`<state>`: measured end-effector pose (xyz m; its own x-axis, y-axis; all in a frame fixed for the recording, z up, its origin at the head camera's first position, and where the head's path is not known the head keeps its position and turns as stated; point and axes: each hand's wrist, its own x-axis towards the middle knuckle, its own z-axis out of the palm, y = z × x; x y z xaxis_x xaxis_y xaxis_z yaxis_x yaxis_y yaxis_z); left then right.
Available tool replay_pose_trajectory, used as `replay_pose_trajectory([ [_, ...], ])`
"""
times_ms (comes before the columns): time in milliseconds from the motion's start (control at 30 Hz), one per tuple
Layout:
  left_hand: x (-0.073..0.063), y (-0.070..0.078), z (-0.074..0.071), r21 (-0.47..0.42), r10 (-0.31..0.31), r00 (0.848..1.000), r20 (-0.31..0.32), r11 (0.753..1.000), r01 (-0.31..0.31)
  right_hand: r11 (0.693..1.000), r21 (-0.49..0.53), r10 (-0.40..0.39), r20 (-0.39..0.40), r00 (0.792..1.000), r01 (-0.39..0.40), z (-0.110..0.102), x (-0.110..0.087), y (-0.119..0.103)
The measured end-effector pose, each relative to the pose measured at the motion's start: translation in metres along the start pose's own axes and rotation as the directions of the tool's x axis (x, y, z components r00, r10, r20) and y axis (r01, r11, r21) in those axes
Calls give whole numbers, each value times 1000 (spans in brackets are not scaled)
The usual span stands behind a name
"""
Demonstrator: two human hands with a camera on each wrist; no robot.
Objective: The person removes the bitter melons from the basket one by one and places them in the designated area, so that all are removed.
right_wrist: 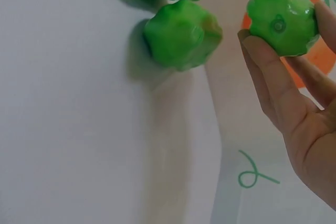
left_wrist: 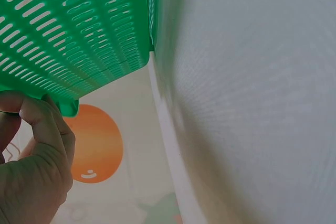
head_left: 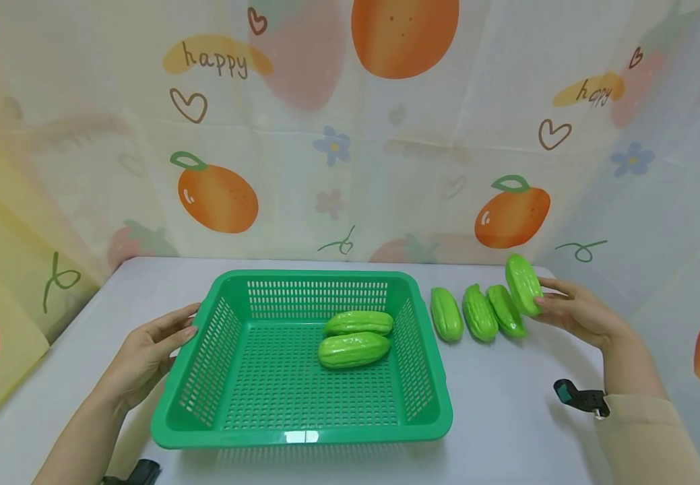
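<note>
My right hand [head_left: 583, 313] pinches a glossy light-green bitter melon [head_left: 523, 284] between fingers and thumb, raised above the table at the right. In the right wrist view the held bitter melon [right_wrist: 283, 20] shows its ridged end. Three more bitter melons lie in a row on the table, the nearest one [head_left: 505, 310] just left of the held one. My left hand [head_left: 149, 353] grips the left rim of a green plastic basket [head_left: 301, 439]. From the left wrist view, its fingers curl at the rim. Inside the basket, two bitter melons [head_left: 354, 349] lie side by side towards the right.
A white table [head_left: 507, 417] carries everything. Behind it hangs a pale curtain [head_left: 386, 182] printed with oranges, hearts and flowers, which also runs along both sides. The basket's right wall stands between the loose bitter melons and those inside.
</note>
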<state>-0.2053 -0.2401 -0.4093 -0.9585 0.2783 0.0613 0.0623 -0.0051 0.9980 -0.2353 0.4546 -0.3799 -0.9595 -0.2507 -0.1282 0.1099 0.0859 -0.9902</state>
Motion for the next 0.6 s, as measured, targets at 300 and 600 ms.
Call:
replay_pose_trajectory([
  [300, 0, -1, 1, 20, -12, 1000, -16, 1000, 13, 998, 48, 29, -24, 999, -28, -12, -5, 14],
  [600, 0, -1, 1, 28, -7, 1000, -17, 1000, 8, 993, 40, 111, -67, 992, -108, -23, -11, 29],
])
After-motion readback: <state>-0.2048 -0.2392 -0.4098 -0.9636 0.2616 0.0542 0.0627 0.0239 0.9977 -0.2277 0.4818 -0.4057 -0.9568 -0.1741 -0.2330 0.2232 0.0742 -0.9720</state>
